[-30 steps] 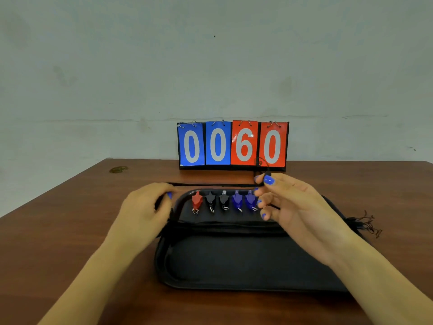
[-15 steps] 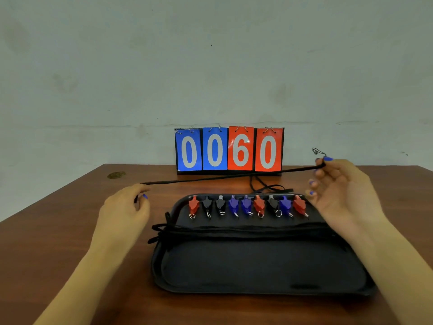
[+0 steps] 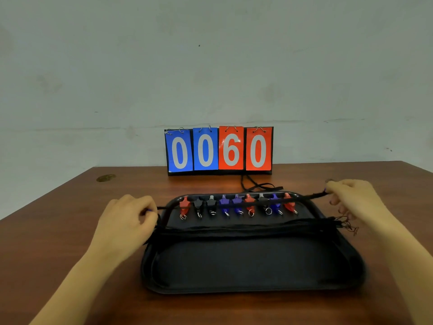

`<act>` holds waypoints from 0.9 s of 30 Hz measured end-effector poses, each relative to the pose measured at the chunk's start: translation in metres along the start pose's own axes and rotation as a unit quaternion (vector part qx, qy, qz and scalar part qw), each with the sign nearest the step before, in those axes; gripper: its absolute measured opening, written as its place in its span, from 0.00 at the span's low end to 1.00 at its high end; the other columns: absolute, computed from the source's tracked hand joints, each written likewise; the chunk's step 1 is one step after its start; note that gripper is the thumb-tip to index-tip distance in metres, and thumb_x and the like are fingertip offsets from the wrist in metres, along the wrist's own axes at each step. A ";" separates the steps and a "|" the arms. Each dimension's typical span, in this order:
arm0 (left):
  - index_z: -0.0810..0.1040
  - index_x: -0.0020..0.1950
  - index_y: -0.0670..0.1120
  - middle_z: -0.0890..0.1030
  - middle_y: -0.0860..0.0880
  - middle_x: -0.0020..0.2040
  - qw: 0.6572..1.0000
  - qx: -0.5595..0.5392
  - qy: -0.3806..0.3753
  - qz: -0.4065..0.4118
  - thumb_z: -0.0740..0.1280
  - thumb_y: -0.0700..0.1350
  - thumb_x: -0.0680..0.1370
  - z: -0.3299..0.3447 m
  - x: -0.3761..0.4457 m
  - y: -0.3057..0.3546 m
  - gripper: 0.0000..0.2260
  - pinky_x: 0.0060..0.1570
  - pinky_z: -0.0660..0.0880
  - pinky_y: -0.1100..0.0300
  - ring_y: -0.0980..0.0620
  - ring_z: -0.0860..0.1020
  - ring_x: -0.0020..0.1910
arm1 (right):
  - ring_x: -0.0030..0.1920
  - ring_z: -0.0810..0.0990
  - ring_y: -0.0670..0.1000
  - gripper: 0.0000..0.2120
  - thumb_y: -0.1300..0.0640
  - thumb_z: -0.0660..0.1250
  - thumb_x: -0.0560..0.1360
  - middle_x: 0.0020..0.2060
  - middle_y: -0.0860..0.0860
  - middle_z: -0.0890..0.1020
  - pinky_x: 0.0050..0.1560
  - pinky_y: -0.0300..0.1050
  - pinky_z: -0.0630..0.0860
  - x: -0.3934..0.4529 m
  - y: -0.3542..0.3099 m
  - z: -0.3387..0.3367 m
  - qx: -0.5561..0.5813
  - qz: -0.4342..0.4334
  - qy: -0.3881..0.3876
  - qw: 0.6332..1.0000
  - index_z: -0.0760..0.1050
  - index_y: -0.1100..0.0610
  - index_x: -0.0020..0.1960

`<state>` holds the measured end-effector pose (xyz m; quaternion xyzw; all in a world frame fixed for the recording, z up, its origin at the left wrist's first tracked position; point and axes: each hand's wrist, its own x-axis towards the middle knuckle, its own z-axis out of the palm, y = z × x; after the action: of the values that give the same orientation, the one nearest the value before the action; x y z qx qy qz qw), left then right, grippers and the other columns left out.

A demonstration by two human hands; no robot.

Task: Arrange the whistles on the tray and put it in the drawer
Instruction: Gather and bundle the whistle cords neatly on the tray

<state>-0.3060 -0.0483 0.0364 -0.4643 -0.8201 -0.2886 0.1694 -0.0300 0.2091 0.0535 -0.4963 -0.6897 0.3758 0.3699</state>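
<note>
A black tray (image 3: 253, 287) lies on the wooden table in front of me. Several red, black and blue whistles (image 3: 236, 204) stand in a row along its far edge. A black cord (image 3: 311, 196) is stretched straight across that row. My left hand (image 3: 127, 221) pinches the cord's left end beside the tray's left corner. My right hand (image 3: 351, 198) pinches its right end past the tray's right corner. A bundle of more black cords (image 3: 246, 231) lies across the tray just below the whistles.
A flip scoreboard (image 3: 219, 150) reading 0060 stands at the back of the table (image 3: 58, 231) against the wall. Loose black cord (image 3: 255, 185) trails between it and the tray. Frayed cord ends (image 3: 349, 225) hang off the tray's right side.
Both hands have come down and toward me with the taut cord. It was held in the air behind the tray and now runs low across the row of whistles.
</note>
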 end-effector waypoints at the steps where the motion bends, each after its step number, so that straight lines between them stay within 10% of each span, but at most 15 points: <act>1: 0.76 0.34 0.48 0.74 0.54 0.30 1.000 0.001 -0.018 0.009 0.56 0.47 0.68 0.001 0.000 0.000 0.10 0.33 0.61 0.63 0.56 0.71 0.36 | 0.28 0.70 0.52 0.11 0.55 0.63 0.75 0.32 0.55 0.78 0.30 0.42 0.64 0.001 0.002 -0.001 -0.019 0.013 -0.015 1.000 0.78 0.60 0.40; 13: 0.76 0.40 0.53 0.81 0.56 0.31 0.990 -0.078 -0.111 -0.032 0.64 0.39 0.74 0.005 0.002 -0.004 0.09 0.33 0.74 0.56 0.57 0.77 0.30 | 0.21 0.61 0.51 0.14 0.59 0.66 0.72 0.15 0.50 0.67 0.24 0.38 0.58 0.008 0.007 -0.011 -0.202 0.051 -0.089 0.974 0.70 0.62 0.29; 27: 0.71 0.39 0.65 0.78 0.63 0.40 0.991 -0.005 -0.124 0.043 0.67 0.42 0.74 0.014 0.004 -0.013 0.16 0.42 0.67 0.66 0.64 0.72 0.43 | 0.28 0.61 0.51 0.03 0.60 0.61 0.74 0.33 0.58 0.68 0.27 0.39 0.56 0.008 0.011 -0.011 -0.257 0.044 -0.127 0.957 0.68 0.58 0.42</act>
<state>-0.3190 -0.0421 0.0240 -0.5323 -0.8126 -0.2249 0.0763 -0.0182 0.2210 0.0501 -0.5526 -0.7817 0.2620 0.1225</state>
